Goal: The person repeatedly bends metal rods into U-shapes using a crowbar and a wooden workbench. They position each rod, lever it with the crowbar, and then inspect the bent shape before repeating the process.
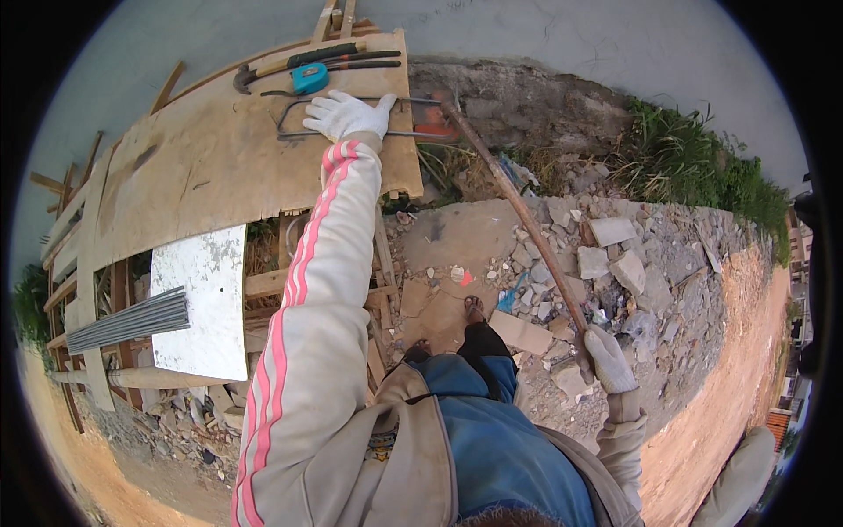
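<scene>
My left hand (pixel 345 116), in a white glove, lies with fingers spread on the plywood board (pixel 202 167). Beneath it is a thin metal rod (pixel 281 121) bent into a long loop, which reaches past the board's right edge. In a white glove too, my right hand (pixel 608 358) is wrapped round the lower end of a long brown bar (pixel 518 206). The bar slants up to an orange-red patch (pixel 435 119) beside the board; how it meets the rod there is unclear. Above my left hand lie a teal tape measure (pixel 309 79), a claw hammer (pixel 263 72) and a two-handled tool (pixel 369 61).
Left of my arm, a bundle of grey rods (pixel 132 321) rests across a white sheet (pixel 206 263) on the timber frame. Broken concrete and stones (pixel 628 268) cover the ground at right. Grass (pixel 702 158) grows by a low rough wall (pixel 536 110).
</scene>
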A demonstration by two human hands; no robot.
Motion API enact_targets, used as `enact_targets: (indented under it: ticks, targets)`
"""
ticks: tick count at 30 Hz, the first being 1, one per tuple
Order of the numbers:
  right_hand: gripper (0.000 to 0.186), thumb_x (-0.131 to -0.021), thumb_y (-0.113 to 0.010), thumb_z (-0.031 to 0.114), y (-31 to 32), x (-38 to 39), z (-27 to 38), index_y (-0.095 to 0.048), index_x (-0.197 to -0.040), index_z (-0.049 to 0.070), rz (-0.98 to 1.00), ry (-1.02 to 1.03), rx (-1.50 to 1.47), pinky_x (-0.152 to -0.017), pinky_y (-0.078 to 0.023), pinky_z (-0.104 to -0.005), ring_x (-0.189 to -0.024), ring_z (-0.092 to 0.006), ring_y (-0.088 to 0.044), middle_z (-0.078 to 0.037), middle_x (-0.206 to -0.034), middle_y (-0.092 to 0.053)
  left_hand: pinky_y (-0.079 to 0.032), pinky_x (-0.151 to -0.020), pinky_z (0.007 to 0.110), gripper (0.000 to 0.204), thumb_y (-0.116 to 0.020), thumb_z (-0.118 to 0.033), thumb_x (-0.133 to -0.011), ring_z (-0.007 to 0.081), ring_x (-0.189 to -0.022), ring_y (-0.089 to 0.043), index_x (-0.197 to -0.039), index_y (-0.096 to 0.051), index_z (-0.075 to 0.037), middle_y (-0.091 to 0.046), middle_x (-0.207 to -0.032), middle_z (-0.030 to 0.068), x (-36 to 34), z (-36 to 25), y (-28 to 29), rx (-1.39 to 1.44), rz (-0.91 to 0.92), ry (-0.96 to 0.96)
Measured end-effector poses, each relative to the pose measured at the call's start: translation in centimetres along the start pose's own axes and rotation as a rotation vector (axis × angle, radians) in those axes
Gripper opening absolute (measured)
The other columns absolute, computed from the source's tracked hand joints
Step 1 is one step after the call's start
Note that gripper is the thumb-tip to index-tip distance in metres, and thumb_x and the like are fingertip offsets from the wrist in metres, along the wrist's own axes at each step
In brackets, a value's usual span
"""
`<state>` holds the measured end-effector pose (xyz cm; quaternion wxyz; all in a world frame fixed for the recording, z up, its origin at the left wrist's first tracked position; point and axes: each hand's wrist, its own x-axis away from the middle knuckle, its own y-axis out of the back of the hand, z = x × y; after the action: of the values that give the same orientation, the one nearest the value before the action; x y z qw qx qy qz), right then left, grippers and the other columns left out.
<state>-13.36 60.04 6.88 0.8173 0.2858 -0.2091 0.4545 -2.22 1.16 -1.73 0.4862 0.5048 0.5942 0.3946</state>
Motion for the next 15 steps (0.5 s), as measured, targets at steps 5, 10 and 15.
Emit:
enact_targets:
  ticks: [5, 10, 15]
  targets:
    - [0.035, -0.114, -0.056, 0.046, 0.9, 0.1, 1.5, -0.059, -0.103, 0.012, 0.045, -0.086, -0.078, -0.041, -0.023, -0.0236, -0.046, -0.0036, -0.033, 0.007, -0.065, -0.043, -0.015, -0.127, 0.066, 0.129, -0.059, -0.095, -0.081, 0.0471, -0.160, -0.027, -0.169, -0.037, -0.003, -0.035, -0.172, 0.0288, -0.1, 0.1, 0.5, 0.029, 0.037, 0.001]
    - [0.035, -0.113, -0.057, 0.048, -5.6, 2.0, 0.0, -0.054, -0.102, 0.015, -0.018, -0.157, -0.190, -0.042, -0.023, -0.0243, -0.047, -0.0037, -0.032, 0.007, -0.065, -0.041, -0.014, -0.127, 0.067, 0.129, -0.058, -0.095, -0.081, 0.0488, -0.160, -0.027, -0.169, -0.037, -0.002, -0.035, -0.172, 0.0296, -0.2, 0.4, -0.7, 0.048, -0.009, -0.026]
    - [0.037, -0.115, -0.055, 0.046, -13.1, 2.9, -1.9, -0.055, -0.099, 0.012, -0.035, -0.121, -0.331, -0.042, -0.028, -0.0253, -0.047, -0.0060, -0.036, 0.004, -0.064, -0.046, -0.017, -0.126, 0.065, 0.129, -0.055, -0.097, -0.081, 0.0483, -0.157, -0.030, -0.168, -0.039, -0.003, -0.036, -0.171, 0.0292, -0.5, 0.4, -1.8, 0.031, -0.057, -0.021]
